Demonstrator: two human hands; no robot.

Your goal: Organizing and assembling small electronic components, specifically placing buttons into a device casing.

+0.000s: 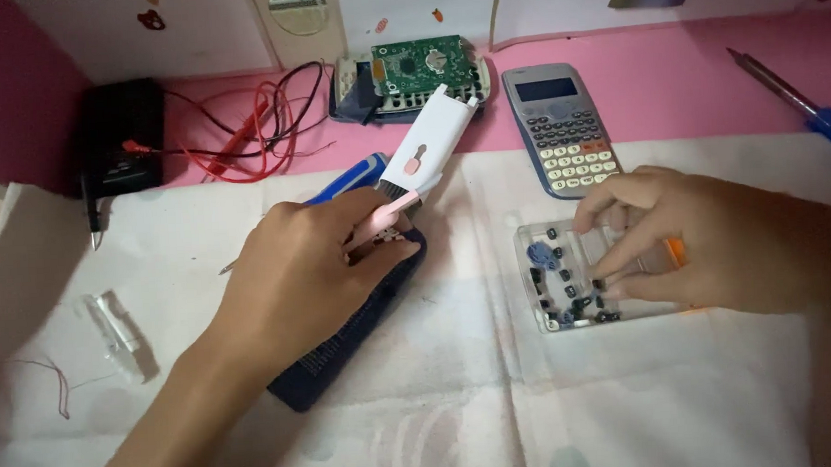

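Gripping a white-and-pink cleaning brush (411,176) near its pink end, the left hand (310,271) had its fingers curled tight around the tool and rested on a dark blue case (346,344) that lay slanted on the white cloth (460,400) covering the near part of the desk (689,81). The brush's white body pointed away, toward an opened calculator with a bare green circuit board (413,70) at the far edge. The right hand (706,244) hovered over a small clear tray (555,323) of tiny dark parts — its fingers loosely spread, fingertips (614,290) dipping into the tray, though whether they pinched a piece could not be told. Just beyond the tray lay a grey calculator (560,124). Red and black wires (261,128) trailed from a black device (122,134) at the far left — a blue-handled tool (802,104) lay at the far right.
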